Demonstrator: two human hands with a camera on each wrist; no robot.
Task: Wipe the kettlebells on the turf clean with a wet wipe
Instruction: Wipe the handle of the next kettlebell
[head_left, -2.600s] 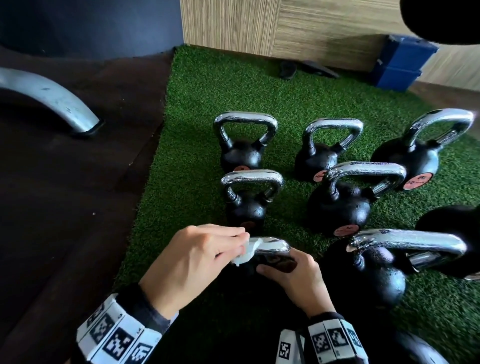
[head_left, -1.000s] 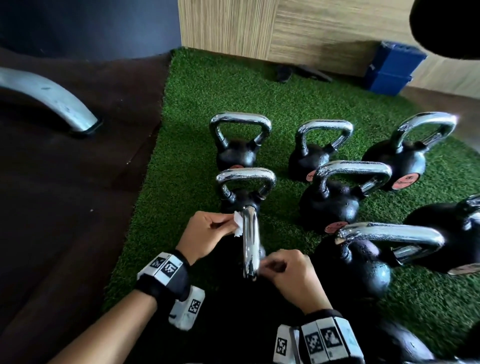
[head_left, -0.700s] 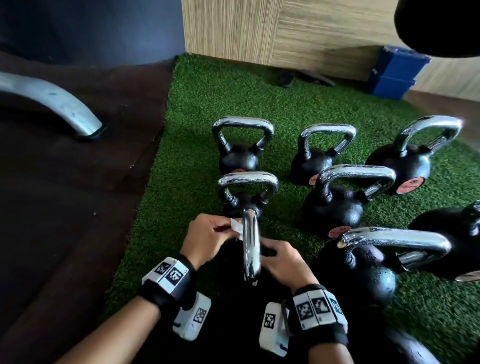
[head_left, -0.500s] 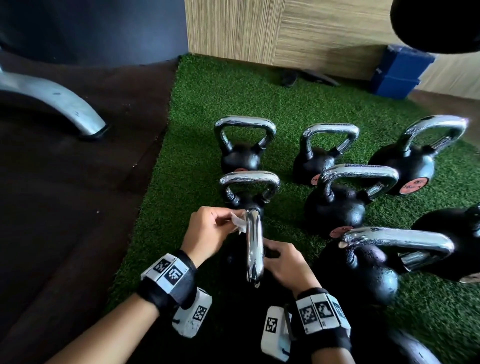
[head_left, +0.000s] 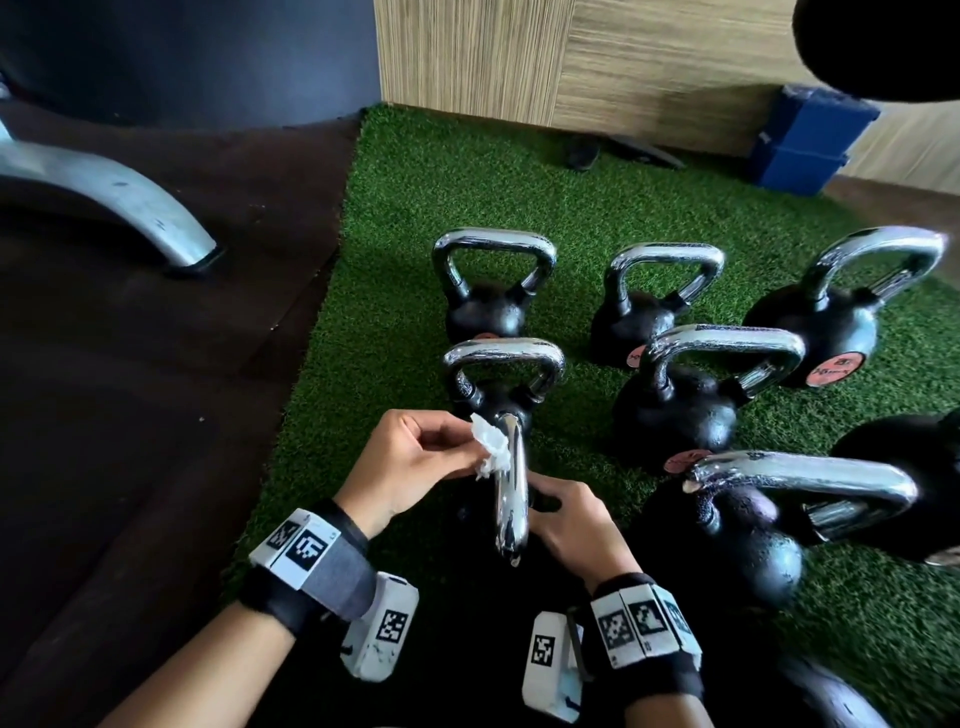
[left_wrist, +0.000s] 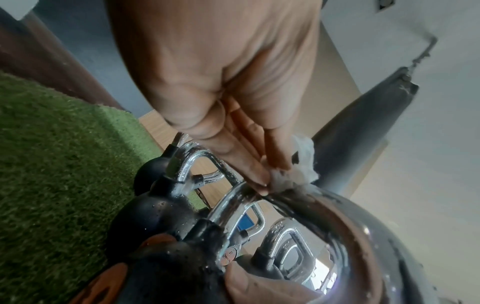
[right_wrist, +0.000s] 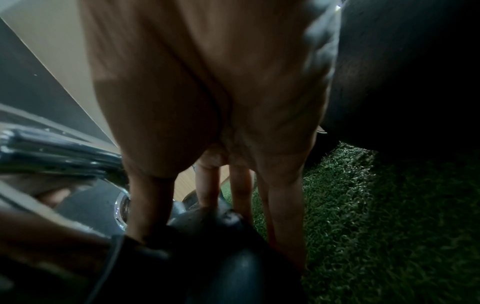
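Several black kettlebells with chrome handles stand on green turf. The nearest kettlebell's handle runs end-on toward me, and its dark body is mostly hidden in shadow. My left hand pinches a crumpled white wet wipe against the far bend of that handle. In the left wrist view the fingertips press the wipe onto the wet chrome. My right hand grips the kettlebell just right of the handle. In the right wrist view its fingers spread over the black ball.
Other kettlebells crowd close: one straight ahead, one behind it, and larger ones at right. Dark floor lies left of the turf, with a metal machine leg. A blue box stands by the wooden wall.
The nearest kettlebell has turned, so its handle now points end-on at me. My right hand slid forward along its body. The left hand keeps the wipe at the handle's far bend.
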